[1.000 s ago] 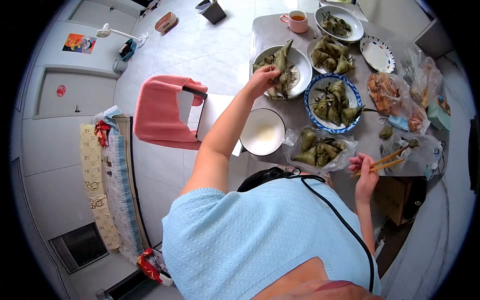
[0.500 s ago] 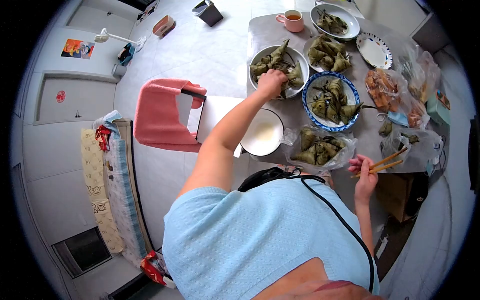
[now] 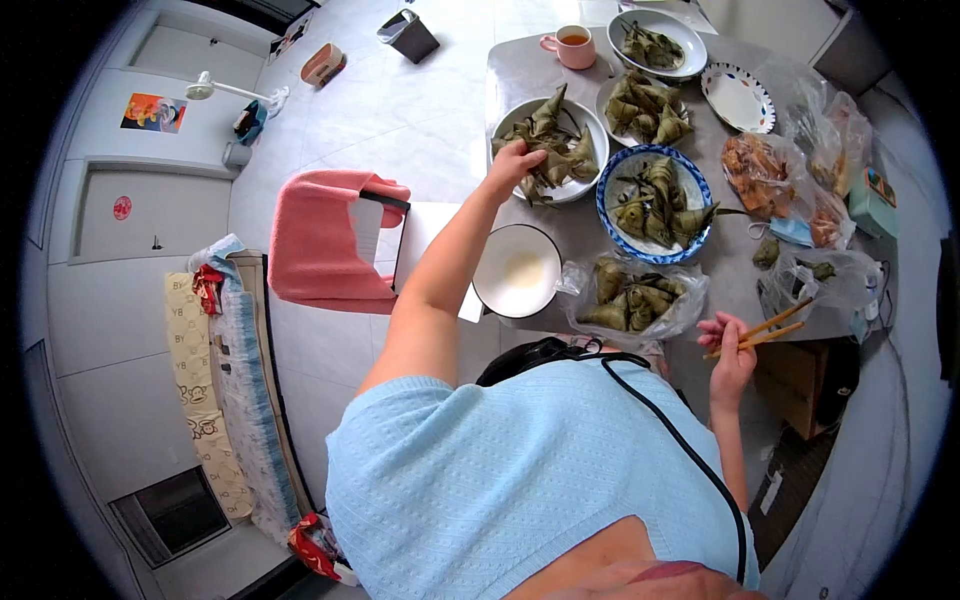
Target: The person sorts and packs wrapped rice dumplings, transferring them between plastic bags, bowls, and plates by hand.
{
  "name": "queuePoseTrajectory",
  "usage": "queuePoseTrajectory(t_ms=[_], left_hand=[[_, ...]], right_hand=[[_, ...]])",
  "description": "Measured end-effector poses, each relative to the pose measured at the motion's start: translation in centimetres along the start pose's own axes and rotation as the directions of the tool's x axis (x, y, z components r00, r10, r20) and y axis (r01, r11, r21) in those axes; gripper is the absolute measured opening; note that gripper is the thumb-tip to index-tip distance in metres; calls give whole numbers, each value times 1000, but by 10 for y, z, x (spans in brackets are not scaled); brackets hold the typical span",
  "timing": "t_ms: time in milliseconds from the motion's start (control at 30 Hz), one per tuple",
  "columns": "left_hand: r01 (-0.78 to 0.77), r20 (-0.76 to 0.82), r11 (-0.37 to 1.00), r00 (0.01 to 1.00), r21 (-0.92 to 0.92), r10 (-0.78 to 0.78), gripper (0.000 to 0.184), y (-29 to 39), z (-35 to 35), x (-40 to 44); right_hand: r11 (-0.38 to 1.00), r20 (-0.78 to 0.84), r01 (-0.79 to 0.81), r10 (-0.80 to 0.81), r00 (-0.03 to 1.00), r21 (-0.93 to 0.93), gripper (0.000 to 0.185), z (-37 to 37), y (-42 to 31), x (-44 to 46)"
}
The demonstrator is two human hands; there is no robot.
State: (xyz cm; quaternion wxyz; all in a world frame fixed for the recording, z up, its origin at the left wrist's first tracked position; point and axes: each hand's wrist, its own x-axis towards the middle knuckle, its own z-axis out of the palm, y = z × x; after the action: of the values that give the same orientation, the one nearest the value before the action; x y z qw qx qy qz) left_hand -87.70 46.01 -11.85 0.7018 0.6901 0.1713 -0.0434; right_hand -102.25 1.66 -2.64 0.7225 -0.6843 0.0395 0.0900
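My left hand (image 3: 515,165) is at the near left side of a white bowl (image 3: 602,136), with its fingers closed on a green leaf-wrapped dumpling (image 3: 548,168). Other wrapped dumplings lie around it in the bowl, one with its tip pointing up. My right hand (image 3: 733,360) is near the table's front edge, holding a pair of wooden chopsticks (image 3: 778,328) that point to the right. Between the hands are a blue-rimmed bowl (image 3: 606,217) of dumplings, a clear plastic bag (image 3: 690,318) of dumplings, and a white dark-rimmed bowl (image 3: 520,270) with a pale substance at its bottom.
A pink cup (image 3: 574,48), a plate (image 3: 684,127) heaped with dumplings, another bowl (image 3: 697,58) and a patterned plate (image 3: 740,98) stand farther back. Bagged food (image 3: 765,175) and a green box (image 3: 873,205) are at right. A chair with a pink cover (image 3: 315,240) stands left of the table.
My left hand first lowered an upright dumpling into the white bowl, then shifted slightly toward the bowl's left side. The chopsticks stay in my right hand. The view has shifted slightly.
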Motion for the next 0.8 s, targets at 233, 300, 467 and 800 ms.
queuePoseTrajectory(t_ms=[233,300,467,800], left_hand=[[179,38,932,984,-316,-176,29,19,-1,-16],[221,55,899,975,-377,-216,40,12,-2,-11],[243,-45,941,964,-234,-261,37,15,7,-15],[44,-304,687,916,726,263,23,4,-9,0]], right_hand=[[1000,21,-22,22,1000,-20,29,7,-3,4],[999,27,-16,17,999,-31,29,9,-6,6],[999,36,-15,16,999,-33,29,10,-4,8],[1000,30,-23,23,999,-5,29,10,-1,7]])
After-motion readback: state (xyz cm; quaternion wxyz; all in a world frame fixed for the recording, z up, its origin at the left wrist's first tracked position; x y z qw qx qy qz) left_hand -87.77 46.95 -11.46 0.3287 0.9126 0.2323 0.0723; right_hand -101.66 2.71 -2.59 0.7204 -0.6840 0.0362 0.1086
